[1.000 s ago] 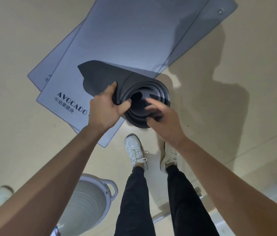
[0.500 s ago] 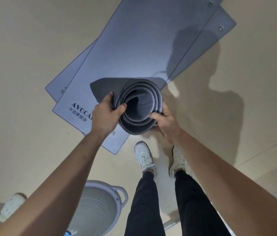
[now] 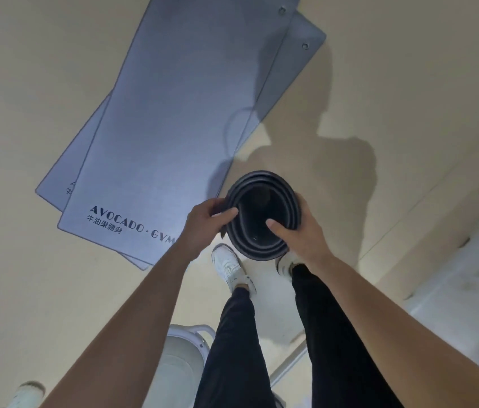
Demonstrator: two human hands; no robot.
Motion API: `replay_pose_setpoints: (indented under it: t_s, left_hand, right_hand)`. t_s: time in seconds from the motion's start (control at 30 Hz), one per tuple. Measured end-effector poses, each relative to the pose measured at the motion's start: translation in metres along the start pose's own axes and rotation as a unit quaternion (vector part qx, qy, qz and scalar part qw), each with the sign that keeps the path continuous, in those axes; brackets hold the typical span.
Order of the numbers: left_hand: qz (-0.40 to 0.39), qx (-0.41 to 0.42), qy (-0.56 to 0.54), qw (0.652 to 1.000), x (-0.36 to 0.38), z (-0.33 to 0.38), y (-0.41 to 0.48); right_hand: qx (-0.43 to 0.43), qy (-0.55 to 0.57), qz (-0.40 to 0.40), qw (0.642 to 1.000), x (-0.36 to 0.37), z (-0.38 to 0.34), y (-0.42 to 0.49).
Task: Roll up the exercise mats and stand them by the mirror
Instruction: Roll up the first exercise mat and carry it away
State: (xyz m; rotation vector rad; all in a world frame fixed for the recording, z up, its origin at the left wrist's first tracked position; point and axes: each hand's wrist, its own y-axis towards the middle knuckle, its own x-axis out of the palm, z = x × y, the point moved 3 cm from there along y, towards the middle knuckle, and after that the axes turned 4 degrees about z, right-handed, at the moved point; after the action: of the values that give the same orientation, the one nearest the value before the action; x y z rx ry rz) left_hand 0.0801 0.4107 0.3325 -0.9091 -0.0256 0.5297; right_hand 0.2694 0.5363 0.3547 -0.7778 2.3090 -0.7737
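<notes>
Both hands clamp a rolled mat [image 3: 264, 219], seen end-on from above. Left hand [image 3: 206, 223] grips the roll's left edge, thumb hooked over the rim and fingers wrapped around the outside. Right hand [image 3: 301, 228] holds the right side, thumb pressed inside the coil against the inner layer, fingers behind the outer wall. The roll is dark grey, matte and rubbery, its end a loose oval spiral of several thick layers around a hollow, shadowed core. It is held upright over the person's white shoes [image 3: 232, 267], just off the near right corner of the flat mats.

Two flat mats [image 3: 173, 113] lie on the floor [image 3: 26, 83], stacked and slightly fanned, so the lower one shows along the left and right edges. They are blue-grey with a fine brushed sheen, long rectangles with rounded corners and a thin darker border. Each has a small metal eyelet near its far corner. The top one carries dark printed lettering, "AVOCADO · GYM", with a line of Chinese characters beneath. The floor is smooth, pale beige. A pale grey rounded tub [image 3: 182, 348] with a loop handle sits behind the left leg.
</notes>
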Motion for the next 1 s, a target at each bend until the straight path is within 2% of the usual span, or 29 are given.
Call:
replay_pose_setpoints:
  t_s: [0.03, 0.1, 0.17, 0.23, 0.33, 0.6, 0.83, 1.0]
  left_hand:
    - [-0.017, 0.006, 0.005, 1.000, 0.017, 0.005, 0.004]
    - [-0.011, 0.044, 0.085, 0.995, 0.048, 0.021, 0.010]
    - [0.037, 0.059, 0.161, 0.985, 0.075, 0.039, 0.011]
    - [0.091, 0.045, 0.179, 0.979, 0.094, 0.050, 0.013]
    - [0.112, 0.047, 0.209, 0.970, 0.114, 0.067, 0.017]
    - [0.021, 0.063, 0.314, 0.947, 0.187, 0.157, -0.012]
    - [-0.065, 0.099, 0.348, 0.930, 0.290, 0.271, -0.055]
    - [-0.127, 0.156, 0.349, 0.915, 0.380, 0.358, -0.068]
  right_hand:
    - [0.009, -0.011, 0.038, 0.999, -0.010, 0.007, 0.009]
    - [0.013, -0.019, 0.073, 0.997, -0.029, 0.017, 0.026]
    - [0.018, -0.026, 0.071, 0.997, -0.048, 0.024, 0.040]
    - [0.021, -0.016, 0.059, 0.998, -0.063, 0.029, 0.053]
    - [0.019, 0.014, 0.066, 0.998, -0.090, 0.038, 0.065]
    - [0.057, 0.154, 0.102, 0.981, -0.183, 0.044, 0.029]
    - [0.085, 0.199, 0.153, 0.964, -0.332, 0.021, -0.002]
    - [0.120, 0.263, 0.234, 0.928, -0.433, 0.009, -0.013]
